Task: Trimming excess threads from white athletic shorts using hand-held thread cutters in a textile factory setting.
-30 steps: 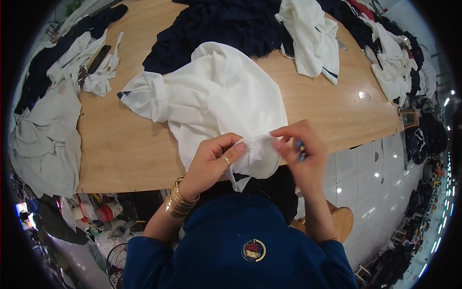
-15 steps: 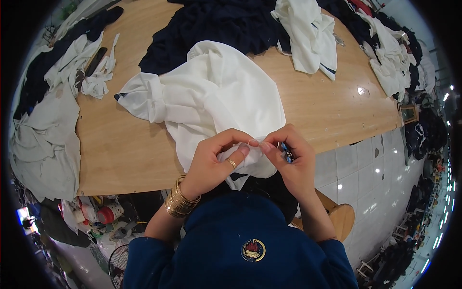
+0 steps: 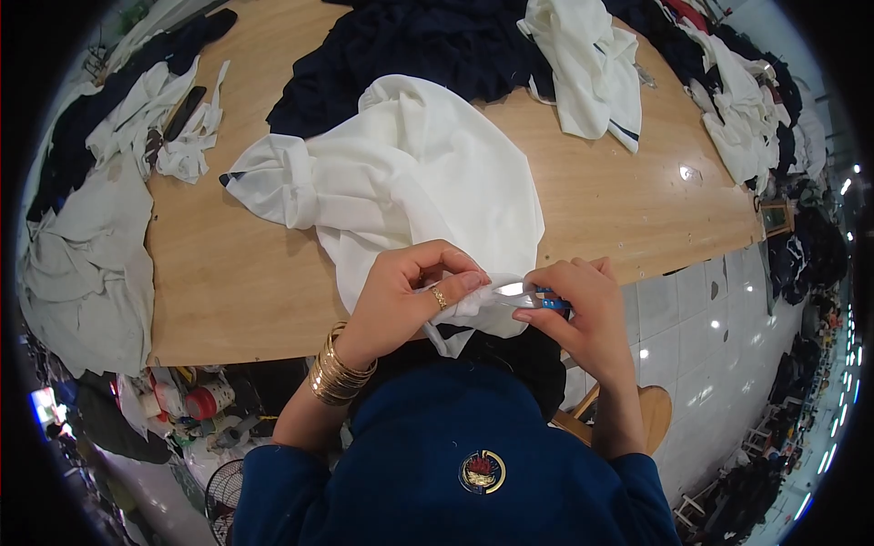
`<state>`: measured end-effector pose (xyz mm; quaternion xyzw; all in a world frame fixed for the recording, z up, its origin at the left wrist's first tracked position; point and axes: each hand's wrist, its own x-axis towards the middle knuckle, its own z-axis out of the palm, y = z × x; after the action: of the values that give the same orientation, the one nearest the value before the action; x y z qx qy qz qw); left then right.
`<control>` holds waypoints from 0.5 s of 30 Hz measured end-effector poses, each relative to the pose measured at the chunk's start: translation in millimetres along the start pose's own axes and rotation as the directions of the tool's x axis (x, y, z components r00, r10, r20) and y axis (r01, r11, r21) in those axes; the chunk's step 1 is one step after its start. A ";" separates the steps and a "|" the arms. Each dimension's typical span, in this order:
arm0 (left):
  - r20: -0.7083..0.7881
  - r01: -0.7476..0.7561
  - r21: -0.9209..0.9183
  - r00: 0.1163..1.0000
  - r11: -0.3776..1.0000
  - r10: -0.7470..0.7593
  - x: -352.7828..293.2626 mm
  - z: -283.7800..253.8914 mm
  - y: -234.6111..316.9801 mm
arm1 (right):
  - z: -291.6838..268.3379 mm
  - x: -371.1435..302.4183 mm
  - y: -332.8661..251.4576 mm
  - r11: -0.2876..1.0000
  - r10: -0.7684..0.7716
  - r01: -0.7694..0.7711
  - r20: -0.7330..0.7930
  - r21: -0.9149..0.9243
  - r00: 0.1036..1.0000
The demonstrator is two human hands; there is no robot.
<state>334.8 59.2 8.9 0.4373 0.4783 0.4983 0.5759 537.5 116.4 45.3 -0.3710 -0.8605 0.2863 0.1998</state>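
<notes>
A white garment (image 3: 446,173) lies bunched on the table and hangs over its near edge toward me. My left hand (image 3: 419,287) pinches a gathered part of this cloth between thumb and fingers. In my right hand (image 3: 578,305) is a pair of small blue-handled thread snips (image 3: 537,298), held between thumb and fingers. Their metal blades point left, right at the pinched cloth by my left fingertips. Whether the blades touch a thread is too small to tell.
Dark navy cloth (image 3: 401,64) and another white garment (image 3: 583,73) lie at the table's far side. Pale fabric (image 3: 86,264) drapes over the left end, near a black tool (image 3: 184,113) and scraps. A wooden stool (image 3: 651,419) stands at lower right, and a fan (image 3: 223,496) at lower left.
My right hand has moved slightly right, away from my left fingertips, and turned the snips so their blades now point at the cloth. The left hand keeps its pinch.
</notes>
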 end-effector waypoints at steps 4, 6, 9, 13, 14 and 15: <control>0.010 0.018 -0.010 1.000 1.000 -0.018 1.2 1.4 2.4 | 7.2 -2.4 4.3 0.988 -0.030 0.025 -0.027 -0.150 0.999; 0.006 0.009 -0.002 1.000 1.000 -0.009 1.0 2.5 3.2 | 8.3 -3.7 4.1 0.988 -0.028 0.023 -0.030 -0.150 0.999; 0.006 0.005 -0.003 1.000 1.000 -0.005 1.3 3.3 2.3 | 8.3 -4.2 2.9 0.988 0.006 -0.008 -0.015 -0.153 1.000; 0.007 0.003 0.022 1.000 1.000 -0.003 0.7 3.8 2.6 | 8.7 -4.1 1.2 0.990 0.038 -0.038 -0.004 -0.133 0.999; 0.007 0.003 0.022 1.000 1.000 -0.003 0.6 4.3 3.0 | 8.7 -4.3 1.3 0.990 0.037 -0.038 -0.005 -0.133 0.999; 0.000 0.009 0.022 1.000 1.000 -0.009 0.6 5.0 3.4 | 8.7 -4.6 1.7 0.990 0.032 -0.033 -0.015 -0.134 0.999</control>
<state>339.2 60.0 13.0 0.4414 0.4855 0.4905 0.5734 536.6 110.9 37.0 -0.3995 -0.8703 0.2288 0.1753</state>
